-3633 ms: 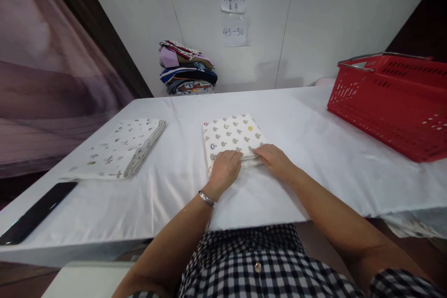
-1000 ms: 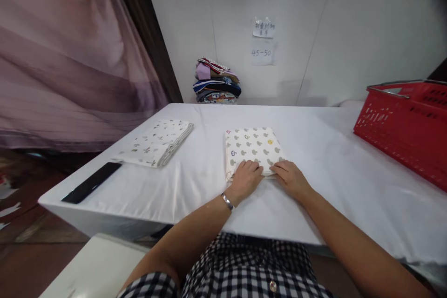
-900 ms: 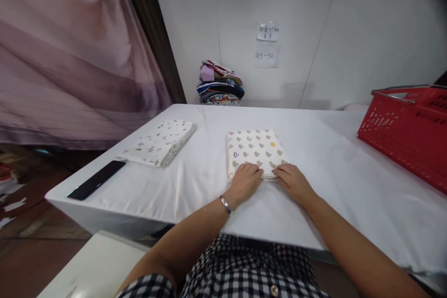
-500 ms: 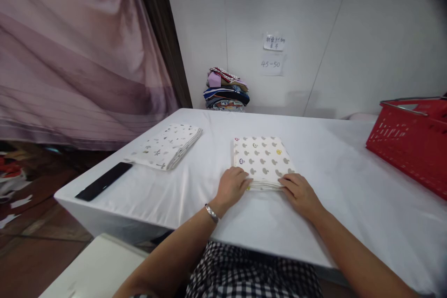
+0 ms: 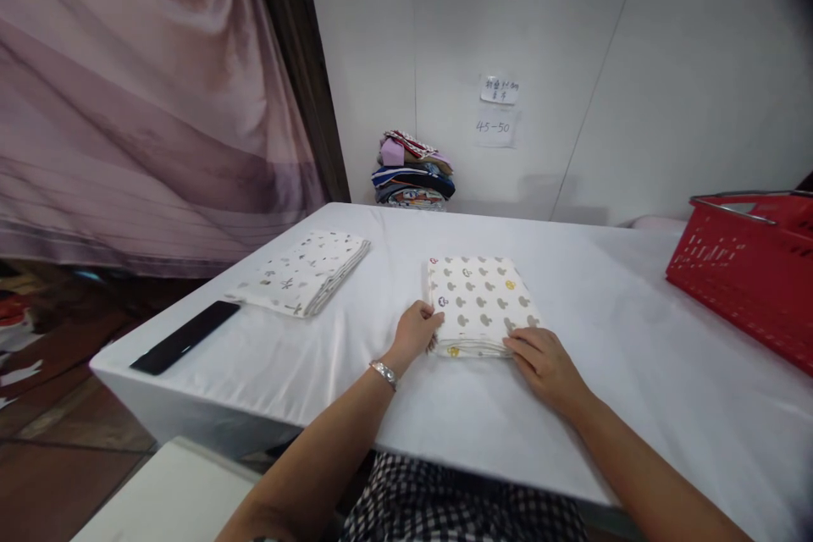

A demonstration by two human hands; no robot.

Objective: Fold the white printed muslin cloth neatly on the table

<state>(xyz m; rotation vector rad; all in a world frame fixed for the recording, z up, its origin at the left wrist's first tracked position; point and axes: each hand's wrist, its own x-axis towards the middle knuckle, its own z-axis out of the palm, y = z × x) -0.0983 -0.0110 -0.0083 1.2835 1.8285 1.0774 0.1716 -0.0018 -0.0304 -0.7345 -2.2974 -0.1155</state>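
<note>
Wall notes, far side

Lower paper note reads "45-50"; the handwriting on the upper note is too small to read.

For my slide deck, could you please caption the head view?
Left hand and right hand grip the near corners of a folded patterned cloth on a white table.

Red basket, black phone, clothes stack.

Both forearms enter from the bottom of the frame and converge toward the centre. The left hand is curled, fingers bent under, a metal bracelet at its wrist. The right hand lies palm down, fingers loosely spread and pointing up-left.
</note>
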